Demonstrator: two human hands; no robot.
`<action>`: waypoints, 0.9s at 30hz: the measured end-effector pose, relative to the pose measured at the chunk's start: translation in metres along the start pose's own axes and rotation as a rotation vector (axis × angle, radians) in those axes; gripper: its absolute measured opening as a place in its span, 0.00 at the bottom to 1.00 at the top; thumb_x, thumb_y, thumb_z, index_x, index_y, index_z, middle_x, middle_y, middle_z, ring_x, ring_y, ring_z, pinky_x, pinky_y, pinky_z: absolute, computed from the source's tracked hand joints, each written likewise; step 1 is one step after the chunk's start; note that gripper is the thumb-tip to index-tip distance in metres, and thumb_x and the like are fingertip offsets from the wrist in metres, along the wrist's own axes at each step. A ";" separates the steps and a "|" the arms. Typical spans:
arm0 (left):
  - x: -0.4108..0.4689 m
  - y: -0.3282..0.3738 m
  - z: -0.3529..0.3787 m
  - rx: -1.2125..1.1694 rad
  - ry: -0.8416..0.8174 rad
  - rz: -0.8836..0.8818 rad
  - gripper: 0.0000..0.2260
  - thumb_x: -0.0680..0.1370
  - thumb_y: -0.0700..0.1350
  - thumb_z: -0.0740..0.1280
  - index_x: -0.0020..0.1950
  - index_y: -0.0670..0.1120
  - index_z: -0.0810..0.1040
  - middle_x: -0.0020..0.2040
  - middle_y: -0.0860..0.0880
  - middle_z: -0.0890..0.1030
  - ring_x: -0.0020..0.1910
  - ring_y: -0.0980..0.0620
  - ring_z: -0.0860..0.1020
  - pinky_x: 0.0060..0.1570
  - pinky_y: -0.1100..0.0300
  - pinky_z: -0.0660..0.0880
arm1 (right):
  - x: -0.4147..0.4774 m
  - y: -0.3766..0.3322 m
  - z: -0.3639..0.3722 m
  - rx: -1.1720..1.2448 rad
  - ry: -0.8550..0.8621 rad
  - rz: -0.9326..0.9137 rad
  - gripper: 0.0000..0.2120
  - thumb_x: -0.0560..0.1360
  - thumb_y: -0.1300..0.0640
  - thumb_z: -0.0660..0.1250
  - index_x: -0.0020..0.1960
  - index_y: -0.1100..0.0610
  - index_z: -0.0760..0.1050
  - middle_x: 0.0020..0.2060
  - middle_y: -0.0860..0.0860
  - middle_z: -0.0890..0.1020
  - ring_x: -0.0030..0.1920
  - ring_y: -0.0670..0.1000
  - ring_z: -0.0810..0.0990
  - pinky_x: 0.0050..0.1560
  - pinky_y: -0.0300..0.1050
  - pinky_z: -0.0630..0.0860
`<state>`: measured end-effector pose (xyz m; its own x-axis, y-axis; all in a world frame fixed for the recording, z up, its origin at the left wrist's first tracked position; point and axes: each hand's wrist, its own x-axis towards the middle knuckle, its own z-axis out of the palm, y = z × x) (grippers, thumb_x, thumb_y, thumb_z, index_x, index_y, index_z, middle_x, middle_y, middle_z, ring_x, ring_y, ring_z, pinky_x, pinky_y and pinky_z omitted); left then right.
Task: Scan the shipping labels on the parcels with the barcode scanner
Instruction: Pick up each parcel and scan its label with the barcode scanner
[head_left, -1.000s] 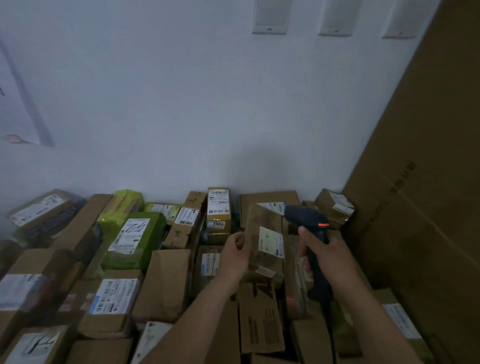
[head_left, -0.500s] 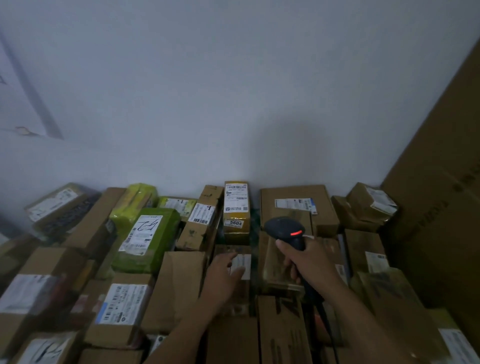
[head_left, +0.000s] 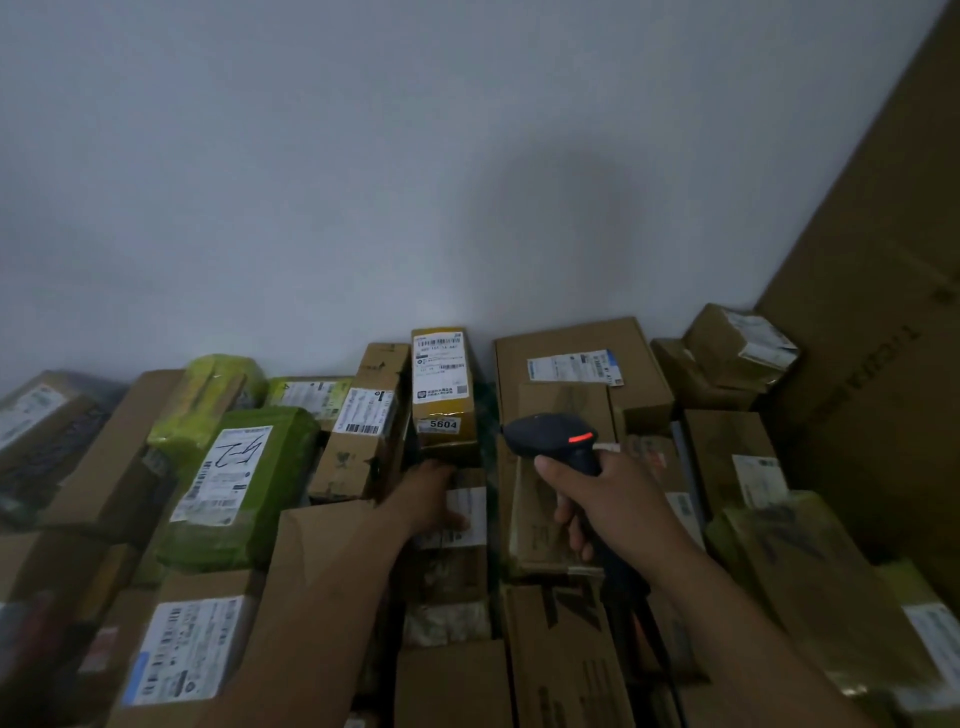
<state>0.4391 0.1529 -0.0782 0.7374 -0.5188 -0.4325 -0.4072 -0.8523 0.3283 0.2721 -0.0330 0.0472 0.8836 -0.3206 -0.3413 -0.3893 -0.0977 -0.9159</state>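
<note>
Gripping the barcode scanner (head_left: 553, 441) by its handle, my right hand (head_left: 613, 501) has its fingers wrapped round the grip. The scanner head is raised with its nose toward the far left, and a red lamp is lit on top.

My left hand (head_left: 434, 496) lies on a small brown parcel (head_left: 452, 569) in the middle of the pile, thumb across its white shipping label (head_left: 475, 512). In this poor light I cannot tell whether the fingers hook over the parcel's far edge.

Position: the parcel sits wedged among neighbouring cartons, just on the near side of the yellow box marked 5604 (head_left: 441, 384). A green wrapped parcel (head_left: 234, 483) lies well to the left.

Assessment: a small corrugated carton, judged light and stiff, with dry board that should give fair grip. My hand partly covers the label.

Recommended hold: take the carton by its side edges, thumb clear of the barcode, and tilt the label toward the scanner.

Risk: the tight packing may resist lifting.
</note>
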 end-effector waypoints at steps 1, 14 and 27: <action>0.001 -0.001 -0.001 0.008 -0.001 0.014 0.35 0.70 0.51 0.78 0.74 0.49 0.68 0.74 0.46 0.67 0.71 0.46 0.67 0.69 0.51 0.68 | 0.000 0.000 -0.001 0.002 -0.004 -0.004 0.19 0.76 0.45 0.70 0.36 0.61 0.76 0.28 0.55 0.80 0.24 0.52 0.77 0.24 0.40 0.73; -0.019 -0.017 -0.047 0.243 0.028 0.106 0.40 0.66 0.62 0.76 0.74 0.57 0.64 0.68 0.50 0.68 0.66 0.48 0.65 0.62 0.52 0.65 | 0.000 0.000 -0.002 0.009 -0.007 -0.010 0.21 0.76 0.45 0.69 0.37 0.62 0.77 0.28 0.55 0.80 0.25 0.53 0.77 0.25 0.40 0.73; -0.098 -0.001 -0.089 -0.393 0.293 0.086 0.19 0.66 0.44 0.80 0.52 0.54 0.77 0.46 0.57 0.79 0.44 0.61 0.78 0.40 0.67 0.73 | -0.030 -0.014 -0.009 -0.015 0.003 -0.008 0.19 0.76 0.46 0.69 0.39 0.61 0.78 0.29 0.53 0.82 0.25 0.50 0.78 0.25 0.40 0.74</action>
<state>0.4156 0.2108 0.0386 0.8535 -0.4977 -0.1544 -0.2807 -0.6888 0.6684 0.2491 -0.0306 0.0722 0.8859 -0.3225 -0.3335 -0.3863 -0.1147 -0.9152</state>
